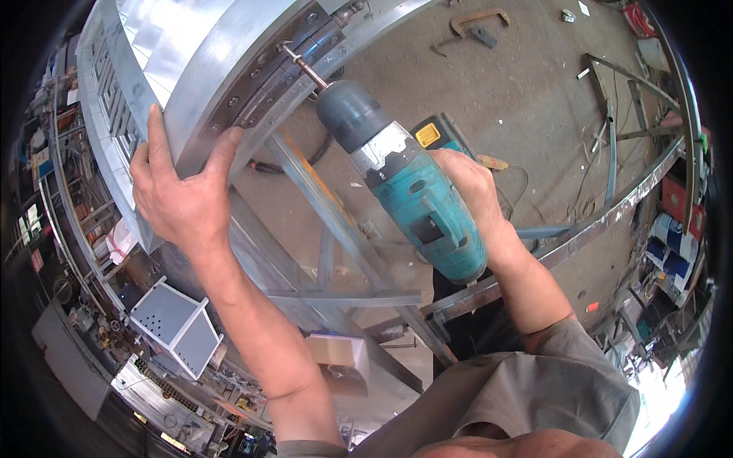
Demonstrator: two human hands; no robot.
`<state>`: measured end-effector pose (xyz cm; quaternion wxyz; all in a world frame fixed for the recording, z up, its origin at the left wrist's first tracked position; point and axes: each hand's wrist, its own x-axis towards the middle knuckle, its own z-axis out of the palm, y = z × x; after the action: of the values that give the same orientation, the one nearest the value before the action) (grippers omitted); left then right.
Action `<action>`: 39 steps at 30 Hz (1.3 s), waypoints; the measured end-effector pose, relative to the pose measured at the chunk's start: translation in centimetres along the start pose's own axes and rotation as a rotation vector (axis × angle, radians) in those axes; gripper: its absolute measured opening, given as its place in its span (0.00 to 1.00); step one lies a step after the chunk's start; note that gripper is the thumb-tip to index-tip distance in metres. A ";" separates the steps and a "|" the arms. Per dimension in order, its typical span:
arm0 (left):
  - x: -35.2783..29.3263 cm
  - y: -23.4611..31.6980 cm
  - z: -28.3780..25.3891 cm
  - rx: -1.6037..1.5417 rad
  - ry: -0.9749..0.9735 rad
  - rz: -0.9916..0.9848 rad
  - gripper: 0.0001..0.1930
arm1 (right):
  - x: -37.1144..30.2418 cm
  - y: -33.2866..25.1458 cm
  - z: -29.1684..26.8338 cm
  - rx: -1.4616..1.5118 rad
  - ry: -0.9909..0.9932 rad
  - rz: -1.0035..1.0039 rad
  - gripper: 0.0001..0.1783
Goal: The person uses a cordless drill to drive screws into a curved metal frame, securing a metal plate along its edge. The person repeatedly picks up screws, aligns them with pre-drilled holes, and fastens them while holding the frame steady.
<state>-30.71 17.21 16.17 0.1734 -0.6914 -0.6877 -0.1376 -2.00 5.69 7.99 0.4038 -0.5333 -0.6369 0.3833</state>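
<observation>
My right hand is wrapped round the handle of a teal and black cordless drill. A long driver bit runs from its chuck to a screw at the dark metal hinge. That hinge is fixed along the edge of a curved silver metal panel, with several screw heads along it. My left hand grips the panel's near end, thumb on the hinge side and fingers over the opposite face. Part of the drill's handle is hidden behind my right hand.
Below the panel stands a frame of metal bars. A C-clamp lies on the concrete floor beyond. A curved metal rail runs along the right. At the lower left are a grey metal box and cluttered shelving; an open cardboard box sits beneath my left arm.
</observation>
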 end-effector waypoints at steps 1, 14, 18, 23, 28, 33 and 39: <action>0.0 0.0 0.0 -0.005 0.009 0.004 0.49 | 0.1 0.1 0.0 -0.028 0.000 -0.016 0.19; 0.0 0.0 0.1 -0.023 0.043 0.002 0.49 | 0.9 -0.1 -1.2 -0.134 0.016 -0.084 0.17; 0.0 0.1 0.1 -0.019 0.033 -0.013 0.48 | 1.0 0.1 -1.2 -0.164 0.014 -0.092 0.16; 0.0 0.2 0.1 -0.024 0.031 -0.018 0.48 | 0.9 0.2 -1.3 -0.175 0.006 -0.080 0.17; 0.0 0.2 0.1 -0.034 0.030 -0.030 0.47 | 0.9 0.1 -1.4 -0.187 0.011 -0.095 0.18; -0.1 0.3 0.0 -0.010 0.023 -0.053 0.47 | 1.0 0.0 -1.3 -0.225 0.010 -0.086 0.19; 0.1 0.3 0.1 -0.055 0.026 -0.039 0.46 | 1.3 0.4 -1.3 -0.194 0.024 -0.113 0.19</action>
<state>-30.46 17.31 16.08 0.1606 -0.6806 -0.6946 -0.1686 -0.79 7.06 8.20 0.3788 -0.5379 -0.6951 0.2898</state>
